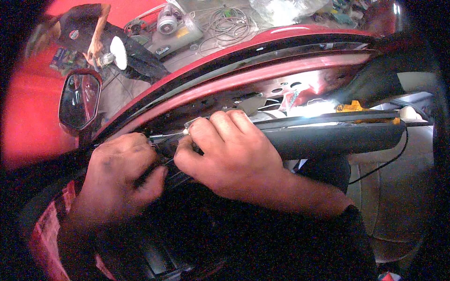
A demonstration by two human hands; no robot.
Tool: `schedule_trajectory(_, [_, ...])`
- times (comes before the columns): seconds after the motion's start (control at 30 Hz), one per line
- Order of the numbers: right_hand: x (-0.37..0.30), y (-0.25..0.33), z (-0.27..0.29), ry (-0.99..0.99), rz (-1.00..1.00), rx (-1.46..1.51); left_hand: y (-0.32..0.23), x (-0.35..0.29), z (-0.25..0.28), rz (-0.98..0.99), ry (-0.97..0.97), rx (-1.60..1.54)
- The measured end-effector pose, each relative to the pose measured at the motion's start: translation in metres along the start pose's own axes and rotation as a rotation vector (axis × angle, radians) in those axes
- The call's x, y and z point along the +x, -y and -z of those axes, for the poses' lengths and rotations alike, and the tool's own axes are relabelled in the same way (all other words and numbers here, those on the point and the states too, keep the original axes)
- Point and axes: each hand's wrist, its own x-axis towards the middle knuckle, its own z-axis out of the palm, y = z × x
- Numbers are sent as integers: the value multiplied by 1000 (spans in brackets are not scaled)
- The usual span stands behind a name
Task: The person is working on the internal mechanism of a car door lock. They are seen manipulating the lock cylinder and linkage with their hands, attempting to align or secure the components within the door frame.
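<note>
A thin cable [164, 136] with a pale end piece runs between my hands, in the gap between the car door's inner metal [201, 104] and the detached dark door panel [337, 140]. My right hand [234, 154] is closed, its thumb and forefinger pinching at the pale end. Just left of it, my left hand [119, 166] is curled at the cable's other visible end; its fingertips are hidden, so what it grips cannot be made out. The panel tilts away from the door, its upper edge toward the metal.
A side mirror [79, 103] stands outside the door. Beyond, a co-worker [89, 37] holds a polisher with a white pad [119, 53]. A compressor [176, 40] and coiled cable [229, 23] lie on the floor. An orange piece [352, 107] tops the panel, near a beige seat [379, 196].
</note>
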Motion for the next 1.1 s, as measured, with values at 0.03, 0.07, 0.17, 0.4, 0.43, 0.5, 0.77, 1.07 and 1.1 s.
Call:
schedule_trajectory(0.03, [-1, -1, 0, -5, 0, 5, -2, 0, 1, 0, 14, 20])
schedule_trajectory(0.07, [-1, -1, 0, -5, 1, 7, -1, 0, 0, -12, 12, 15])
schedule_trajectory(0.17, [-2, 2, 4, 66, -17, 3, 1, -3, -2, -37, -1, -3])
schedule_trajectory(0.4, [9, -45, 57, 54, -94, 129, 5, -1, -10, -107, -117, -5])
schedule_trajectory(0.43, [11, -60, 72, 4, -90, -30, 8, -4, -11, -117, -130, -9])
schedule_trajectory(0.5, [10, -81, 69, 293, -71, -183, 9, 0, -17, -119, -111, -37])
schedule_trajectory(0.77, [20, -132, 41, 185, 903, -575, 9, -21, -17, -97, -113, -24])
schedule_trajectory(1.07, [23, -140, 29, 153, 839, -565, 21, -28, -20, -98, -135, -15])
schedule_trajectory(1.1, [22, -137, 23, 111, 828, -557, 24, -30, -24, -124, -157, -15])
